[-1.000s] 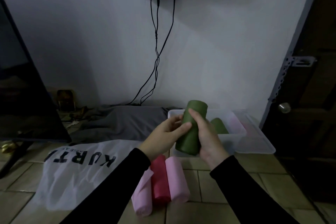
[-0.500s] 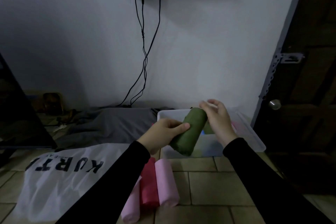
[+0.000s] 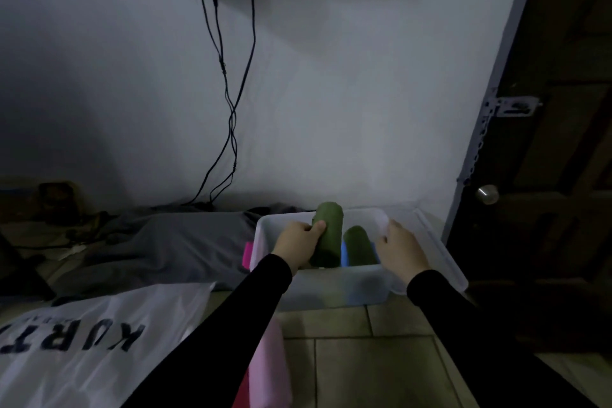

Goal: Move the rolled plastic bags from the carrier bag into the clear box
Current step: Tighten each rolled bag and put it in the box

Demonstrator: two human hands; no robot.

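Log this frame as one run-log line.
left hand: grips green roll, lowering into clear box | right hand: open, at box's right rim | second green roll: inside

We see the clear box on the floor at the far wall, with two rolls inside: one left of the other. The carrier bag lies near left, more rolls between it and us.

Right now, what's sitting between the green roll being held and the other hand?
In the head view, a second green roll lies in the clear box, between the roll gripped by the left hand and the right hand.
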